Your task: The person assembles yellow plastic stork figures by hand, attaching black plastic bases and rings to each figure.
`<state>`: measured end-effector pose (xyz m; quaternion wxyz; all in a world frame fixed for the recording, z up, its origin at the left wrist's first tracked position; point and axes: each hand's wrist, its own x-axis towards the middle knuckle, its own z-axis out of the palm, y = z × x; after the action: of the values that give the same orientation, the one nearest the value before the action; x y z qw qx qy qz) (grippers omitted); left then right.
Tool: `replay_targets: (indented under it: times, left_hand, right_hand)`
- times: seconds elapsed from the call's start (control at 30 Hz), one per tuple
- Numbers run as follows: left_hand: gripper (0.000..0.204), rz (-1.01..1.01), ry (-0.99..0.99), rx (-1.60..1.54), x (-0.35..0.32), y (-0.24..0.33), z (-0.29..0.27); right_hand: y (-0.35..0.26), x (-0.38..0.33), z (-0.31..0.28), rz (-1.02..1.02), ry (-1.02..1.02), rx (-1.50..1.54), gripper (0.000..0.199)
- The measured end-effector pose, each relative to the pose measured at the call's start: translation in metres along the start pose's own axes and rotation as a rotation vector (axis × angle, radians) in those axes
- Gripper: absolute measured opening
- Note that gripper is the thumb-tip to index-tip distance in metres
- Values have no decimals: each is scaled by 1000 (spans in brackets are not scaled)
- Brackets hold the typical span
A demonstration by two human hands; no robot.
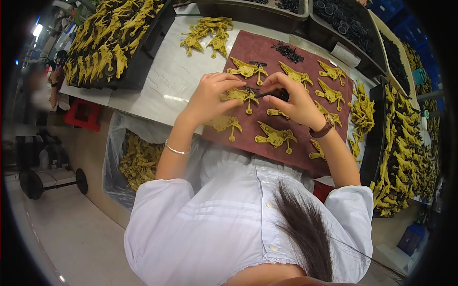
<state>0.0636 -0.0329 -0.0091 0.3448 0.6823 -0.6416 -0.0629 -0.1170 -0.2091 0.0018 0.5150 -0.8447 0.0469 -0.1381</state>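
Note:
On a maroon mat (248, 121) lie several flat yellow pieces, each with a pointed beak-like end and a hooked arm. My left hand (214, 97) has its thumb and forefinger on opposite edges of one yellow piece (249, 97) in the middle row. A thin black part rests across the top of that piece. My right hand (295, 101) is closed just beside it, pinching a small dark part (280, 94) mostly hidden by the fingers. Nearer me lies another yellow piece (275, 136). Beyond both hands sits a pile of small black parts (288, 51).
A heap of yellow pieces (207, 34) lies on the white tabletop (160, 71); another heap (362, 112) lies right of the mat. Dark trays of yellow pieces stand left (143, 64) and right. Bins holding black rings (341, 21) line the back. A plastic-lined container (114, 157) stands below left.

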Motion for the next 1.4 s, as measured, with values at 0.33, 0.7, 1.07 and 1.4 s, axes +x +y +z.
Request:
replay_targets:
  times: [0.33, 0.7, 1.07, 1.4]
  left_hand:
    - [23, -235, 137, -446, -31, 37, 35]
    - [46, -79, -167, 13, -63, -2, -15]
    - [35, -59, -240, -39, -59, -3, -17]
    - [39, -89, -244, -12, -59, -5, -12]
  right_hand:
    - [-12, -23, 20, 175, 63, 42, 12]
    - [3, 4, 67, -97, -15, -353, 12]
    - [6, 4, 80, 105, -30, -320, 15]
    - [1, 13, 84, 123, -88, -379, 14]
